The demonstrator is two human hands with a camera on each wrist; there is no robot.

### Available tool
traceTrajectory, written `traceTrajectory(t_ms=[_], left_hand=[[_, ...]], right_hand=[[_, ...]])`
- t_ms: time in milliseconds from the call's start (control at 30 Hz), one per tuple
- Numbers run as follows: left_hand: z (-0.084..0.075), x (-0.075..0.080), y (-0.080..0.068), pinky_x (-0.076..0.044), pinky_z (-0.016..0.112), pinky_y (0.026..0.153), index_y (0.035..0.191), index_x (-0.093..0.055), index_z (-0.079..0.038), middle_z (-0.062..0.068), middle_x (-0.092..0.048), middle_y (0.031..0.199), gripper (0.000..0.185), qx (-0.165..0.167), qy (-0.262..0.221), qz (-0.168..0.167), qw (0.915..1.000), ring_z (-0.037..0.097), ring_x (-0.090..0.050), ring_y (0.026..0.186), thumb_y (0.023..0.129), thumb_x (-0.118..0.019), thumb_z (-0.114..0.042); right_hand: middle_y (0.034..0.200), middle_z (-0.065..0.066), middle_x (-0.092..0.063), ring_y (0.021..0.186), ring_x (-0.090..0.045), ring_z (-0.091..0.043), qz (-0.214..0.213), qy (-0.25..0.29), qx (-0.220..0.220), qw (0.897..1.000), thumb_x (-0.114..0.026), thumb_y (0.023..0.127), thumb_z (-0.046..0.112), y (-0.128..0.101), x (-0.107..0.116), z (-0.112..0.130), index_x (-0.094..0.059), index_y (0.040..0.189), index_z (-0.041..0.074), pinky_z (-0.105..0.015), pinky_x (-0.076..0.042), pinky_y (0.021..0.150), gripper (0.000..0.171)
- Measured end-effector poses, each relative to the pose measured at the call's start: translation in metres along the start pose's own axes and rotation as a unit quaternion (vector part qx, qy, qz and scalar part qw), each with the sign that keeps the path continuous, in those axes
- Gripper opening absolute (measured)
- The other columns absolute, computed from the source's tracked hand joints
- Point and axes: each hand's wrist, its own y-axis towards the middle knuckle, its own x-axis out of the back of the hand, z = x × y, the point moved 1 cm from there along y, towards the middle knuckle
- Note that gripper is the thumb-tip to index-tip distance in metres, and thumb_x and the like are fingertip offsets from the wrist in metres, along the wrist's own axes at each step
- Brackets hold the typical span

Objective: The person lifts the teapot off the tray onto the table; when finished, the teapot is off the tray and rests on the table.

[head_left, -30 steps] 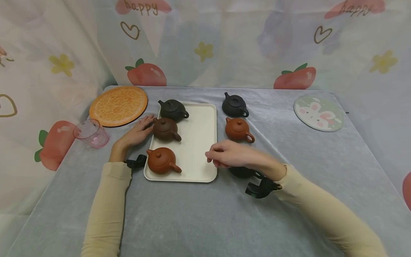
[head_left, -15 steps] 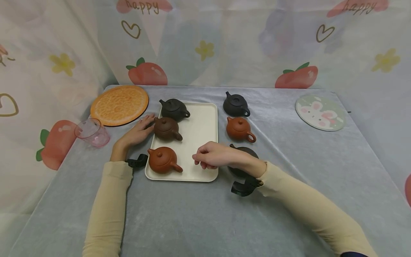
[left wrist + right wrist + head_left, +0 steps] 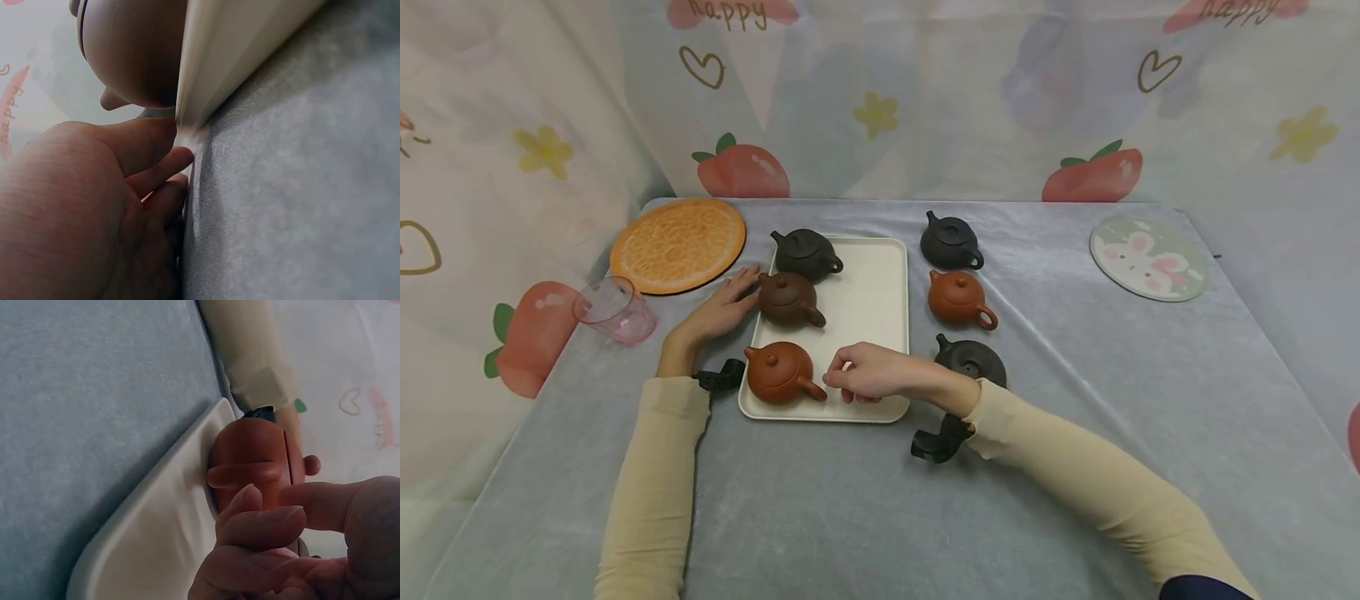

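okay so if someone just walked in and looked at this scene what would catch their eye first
Probably the two rows of small clay teapots: three on the cream tray and three on the grey cloth to its right. Next, the right hand reaching across the tray, fingertips close to the handle of the reddish-brown teapot at the tray's near left corner. The left hand rests by the tray's left edge, beside the dark brown teapot.

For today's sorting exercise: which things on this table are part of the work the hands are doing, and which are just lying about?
In the work:
- cream tray
- reddish-brown teapot, the right hand reaching at its handle
- dark brown teapot, the left hand beside it
- the other teapots, on and off the tray

Lying about:
- orange round mat
- pink cup
- rabbit coaster
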Motion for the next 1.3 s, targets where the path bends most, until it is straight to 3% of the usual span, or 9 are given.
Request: traceTrajectory(t_ms=[367,767,1300], left_hand=[[-0.001,0.001,-0.002,0.003,0.050,0.122,0.155,-0.022,-0.002,0.012,-0.006,0.165,0.056,-0.009,0.002,0.002,1.0000,0.032,0.005,0.152,0.106,-0.035,-0.026],[0.001,0.001,0.000,0.003,0.051,0.122,0.155,-0.022,-0.005,0.010,-0.005,0.165,0.056,-0.003,-0.003,0.001,1.0000,0.031,0.005,0.152,0.106,-0.035,-0.028],[0.000,0.002,-0.001,0.003,0.051,0.122,0.156,-0.020,-0.004,0.011,-0.005,0.165,0.056,-0.004,-0.007,0.004,1.0000,0.031,0.006,0.151,0.106,-0.035,-0.027]], right_hand=[[0.067,-0.002,-0.056,0.045,-0.037,-0.010,0.011,0.027,0.005,1.000,-0.050,0.103,0.029,0.008,-0.011,0.000,-0.058,0.088,0.005,-0.020,-0.031,0.044,0.029],[0.066,-0.001,-0.053,0.046,-0.034,-0.011,0.034,0.026,0.024,0.999,-0.047,0.104,0.035,0.013,-0.016,0.001,-0.068,0.090,0.007,-0.022,-0.029,0.043,0.038],[0.063,-0.001,-0.049,0.048,-0.035,-0.011,0.039,0.042,0.009,0.998,-0.043,0.105,0.036,0.018,-0.023,0.001,-0.060,0.080,0.006,-0.022,-0.031,0.046,0.042]])
